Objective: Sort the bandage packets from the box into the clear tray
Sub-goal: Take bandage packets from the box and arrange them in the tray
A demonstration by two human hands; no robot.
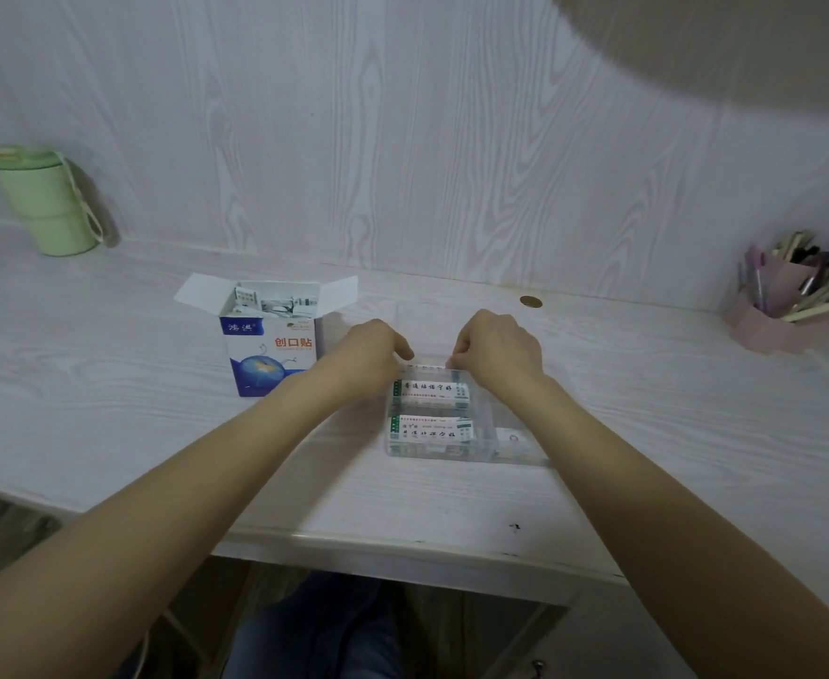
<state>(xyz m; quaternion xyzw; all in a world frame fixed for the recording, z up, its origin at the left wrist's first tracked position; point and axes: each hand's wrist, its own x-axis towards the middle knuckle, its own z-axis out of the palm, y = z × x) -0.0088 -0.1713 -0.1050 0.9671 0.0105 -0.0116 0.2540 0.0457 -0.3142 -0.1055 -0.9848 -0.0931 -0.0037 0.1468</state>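
An open blue-and-white bandage box stands on the white desk, its flaps spread and several white packets showing inside. To its right lies the clear tray with two stacks of packets lying flat in it. My left hand and my right hand hover over the tray's far end, fingers curled. Together they pinch the two ends of a white packet held just above the far section of the tray.
A green lidded cup stands at the back left by the wall. A pink holder full of pens sits at the right. A round cable hole is behind the tray. The desk's front edge runs below my forearms.
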